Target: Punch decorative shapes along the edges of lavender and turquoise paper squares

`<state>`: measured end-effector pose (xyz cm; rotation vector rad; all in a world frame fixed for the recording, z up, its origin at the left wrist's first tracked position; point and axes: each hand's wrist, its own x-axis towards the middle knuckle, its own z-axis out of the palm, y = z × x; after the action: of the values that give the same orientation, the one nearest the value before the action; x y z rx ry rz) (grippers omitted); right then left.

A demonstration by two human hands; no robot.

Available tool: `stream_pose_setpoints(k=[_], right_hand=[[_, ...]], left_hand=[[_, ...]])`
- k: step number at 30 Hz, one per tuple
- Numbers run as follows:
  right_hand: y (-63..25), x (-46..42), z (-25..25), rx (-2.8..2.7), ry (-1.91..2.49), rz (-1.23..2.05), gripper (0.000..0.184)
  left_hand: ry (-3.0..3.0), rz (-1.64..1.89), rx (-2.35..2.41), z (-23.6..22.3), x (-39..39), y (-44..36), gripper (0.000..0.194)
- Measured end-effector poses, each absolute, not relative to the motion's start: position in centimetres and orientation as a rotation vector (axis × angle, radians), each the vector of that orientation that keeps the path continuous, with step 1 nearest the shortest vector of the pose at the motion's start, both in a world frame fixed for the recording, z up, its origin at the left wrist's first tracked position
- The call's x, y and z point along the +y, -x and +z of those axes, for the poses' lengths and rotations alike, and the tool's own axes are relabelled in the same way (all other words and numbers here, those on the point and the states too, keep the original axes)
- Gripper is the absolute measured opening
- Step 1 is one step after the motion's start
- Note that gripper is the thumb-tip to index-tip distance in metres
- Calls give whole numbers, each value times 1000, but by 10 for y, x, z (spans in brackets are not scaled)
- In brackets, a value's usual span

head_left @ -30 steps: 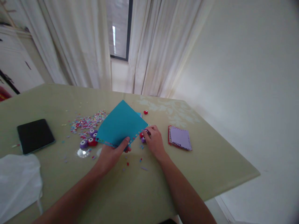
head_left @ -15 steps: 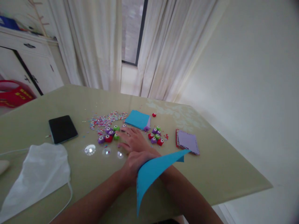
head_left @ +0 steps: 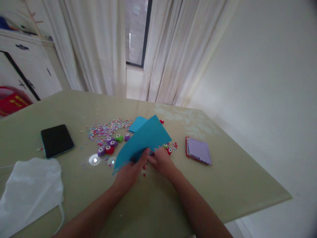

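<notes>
My left hand (head_left: 131, 172) pinches the lower part of a blue paper sheet (head_left: 146, 137) and holds it tilted above the table; its lower edge shows punched notches. My right hand (head_left: 162, 162) lies just right of it, fingers curled together at the sheet's edge. What those fingers hold is hidden. Small round craft punches in purple, red and green (head_left: 110, 147) sit left of the sheet. More red and green ones (head_left: 169, 150) peek out beside my right hand. A heap of coloured paper bits (head_left: 109, 127) lies behind them.
A stack of blue paper (head_left: 136, 124) lies behind the held sheet, with a lone red punch (head_left: 161, 121) nearby. A lilac paper stack (head_left: 199, 151) sits to the right. A black tablet (head_left: 56, 140) and white cloth (head_left: 27, 191) lie left on the olive table (head_left: 235, 185).
The blue sheet has swung up from low beside my arms to over the punches. My right hand has come back from the left group of punches to the sheet's edge.
</notes>
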<state>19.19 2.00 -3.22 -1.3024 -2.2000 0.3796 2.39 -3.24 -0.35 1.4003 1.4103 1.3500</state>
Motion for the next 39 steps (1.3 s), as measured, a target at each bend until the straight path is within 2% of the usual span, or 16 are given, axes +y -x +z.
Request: stream_pose_setpoints(k=[2, 4, 7, 11, 17, 31, 39], right_hand=[[-194, 22, -24, -1964, 1274, 524, 19], [-193, 25, -18, -1693, 1199, 786, 23], [-192, 29, -15, -1300, 1087, 1205, 38], [-199, 31, -11, -894, 969, 1457, 50], [-206, 30, -3, -878, 969, 1485, 53], [-202, 29, -4, -840, 963, 1497, 58], [-202, 28, -4, -877, 943, 1491, 55]], left_hand=[[-1347, 1357, 1447, 1, -27, -19, 61], [-1253, 1377, 1482, 7, -22, -15, 57], [-1223, 1383, 1530, 10, -16, -10, 53], [-1215, 1350, 1582, 4, -11, -7, 53], [-1209, 1276, 1636, -2, -11, -8, 48], [-1308, 1208, 1583, -4, -13, -12, 52], [-1318, 1198, 1534, -5, -11, -12, 44]])
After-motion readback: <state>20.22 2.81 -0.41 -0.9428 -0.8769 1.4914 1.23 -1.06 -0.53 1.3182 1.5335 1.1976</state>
